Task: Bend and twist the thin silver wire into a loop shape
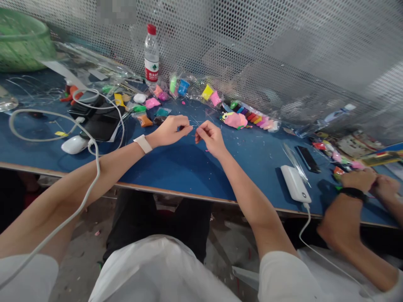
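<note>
My left hand (173, 129), with a pale band (143, 144) on its wrist, is raised over the blue table, thumb and forefinger pinched together. Facing it a short gap away, my right hand (210, 136) has its fingers curled in a pinch. Thin clear lines show near the fingertips, but I cannot make out what either hand holds. Beyond the right hand lies a pink clay figure (234, 120) with a yellow end. Close behind the left hand are an orange clay packet (144, 120) and a teal packet (163, 112).
A water bottle (151, 56) stands against the perforated metal panel (252, 46). Clay sticks (252, 116) lie in a row. A looped white cable (94, 147) crosses my left arm. At right are a power bank (295, 183), a phone (307, 158) and another person's hands (359, 180).
</note>
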`<state>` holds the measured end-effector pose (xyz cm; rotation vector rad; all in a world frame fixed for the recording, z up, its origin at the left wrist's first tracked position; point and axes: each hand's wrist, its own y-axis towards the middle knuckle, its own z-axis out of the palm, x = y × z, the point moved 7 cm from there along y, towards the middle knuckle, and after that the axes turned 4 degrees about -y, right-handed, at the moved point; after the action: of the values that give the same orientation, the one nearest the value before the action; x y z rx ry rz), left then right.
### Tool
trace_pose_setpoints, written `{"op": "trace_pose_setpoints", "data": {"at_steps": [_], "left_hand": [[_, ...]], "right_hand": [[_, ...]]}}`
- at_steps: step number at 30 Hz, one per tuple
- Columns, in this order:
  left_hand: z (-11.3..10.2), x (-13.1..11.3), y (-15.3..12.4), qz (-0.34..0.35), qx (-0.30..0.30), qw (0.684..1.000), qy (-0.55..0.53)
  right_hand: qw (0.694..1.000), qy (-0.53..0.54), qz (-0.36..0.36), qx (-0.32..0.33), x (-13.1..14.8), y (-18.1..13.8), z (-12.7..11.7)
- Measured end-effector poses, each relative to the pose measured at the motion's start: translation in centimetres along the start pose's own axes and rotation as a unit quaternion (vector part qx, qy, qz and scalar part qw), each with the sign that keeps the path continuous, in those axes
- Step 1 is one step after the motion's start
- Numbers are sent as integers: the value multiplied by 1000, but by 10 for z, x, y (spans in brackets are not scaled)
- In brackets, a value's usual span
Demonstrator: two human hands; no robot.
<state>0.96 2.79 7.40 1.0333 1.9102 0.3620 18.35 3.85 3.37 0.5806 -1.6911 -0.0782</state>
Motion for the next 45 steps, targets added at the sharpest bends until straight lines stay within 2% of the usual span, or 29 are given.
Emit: {"op": "trace_pose_setpoints", "data": {"at_steps": [4,11,14,17,20,26,31,36,39,41,45], "left_hand": [[-5,3,1,-48,0,998,-37],[-12,15,3,-53,-6,998,-22],[-8,16,2,-26,7,999,37],[-5,9,-1,10,-11,994,108],[-6,2,-1,13,-55,992,114],[-3,-5,2,25,-52,994,93],[-6,-4,5,-14,-41,999,28],[-4,3,5,-88,-14,990,-113],[3,12,3,-138,-3,965,-221],[9,17,1,-174,1,938,-300],[21,23,-5,-247,17,881,-404]], "right_hand": [[998,-57,-11,0,5,-2,-1],[998,-59,10,-4,7,0,-6],[996,-94,1,-10,10,-2,-5],[987,-155,-33,-29,19,-7,-2],[983,-171,-53,-35,26,-10,3],[987,-143,-57,-40,30,-10,6],[988,-138,-56,-50,32,-10,3],[993,-101,-49,-27,27,-7,0],[997,-65,-24,-19,19,-5,0],[998,-51,-19,-20,17,-5,1],[996,-73,-44,-37,25,-8,4]]}}
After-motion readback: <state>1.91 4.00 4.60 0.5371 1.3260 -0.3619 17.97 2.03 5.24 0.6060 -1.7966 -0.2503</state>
